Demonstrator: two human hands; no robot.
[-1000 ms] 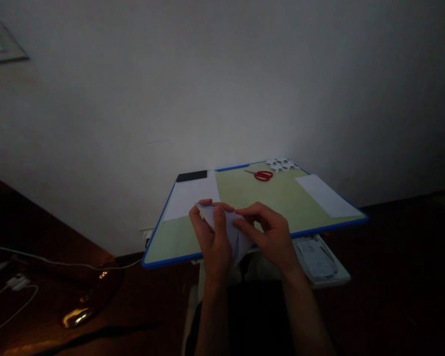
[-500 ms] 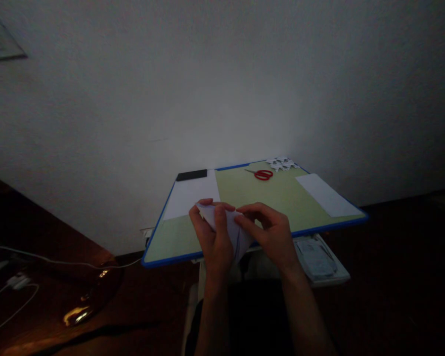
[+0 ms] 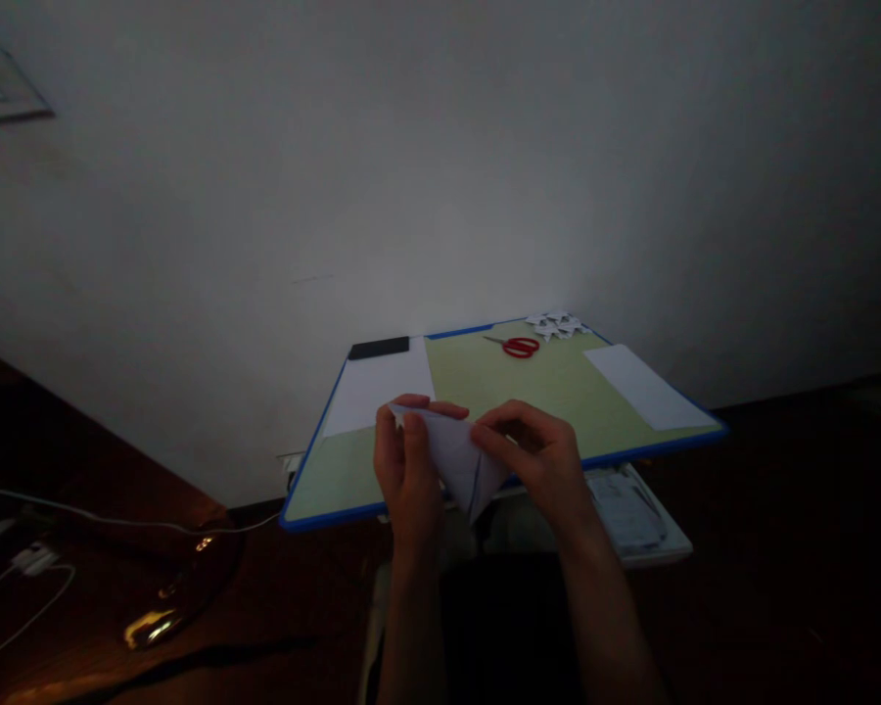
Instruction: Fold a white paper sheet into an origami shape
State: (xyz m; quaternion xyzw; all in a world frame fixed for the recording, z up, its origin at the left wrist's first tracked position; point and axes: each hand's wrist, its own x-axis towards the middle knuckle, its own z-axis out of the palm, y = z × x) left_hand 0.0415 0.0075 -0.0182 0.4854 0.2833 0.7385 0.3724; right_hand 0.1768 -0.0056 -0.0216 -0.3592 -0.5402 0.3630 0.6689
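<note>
Both my hands hold a folded white paper [image 3: 459,460] over the near edge of a small green table with a blue rim [image 3: 352,514]. My left hand [image 3: 405,477] pinches the paper's left upper corner between thumb and fingers. My right hand [image 3: 539,462] grips its right side with curled fingers. The paper tapers to a point that hangs below the table's edge.
On the table lie red scissors [image 3: 520,346], several small folded white paper pieces [image 3: 556,324], a white sheet [image 3: 383,386] at the left, a white strip [image 3: 647,387] at the right and a dark phone [image 3: 379,348]. Cables [image 3: 36,561] lie on the dark floor at left.
My left thumb has slid leftward to the paper's upper corner, baring more of the sheet. My right hand has barely shifted.
</note>
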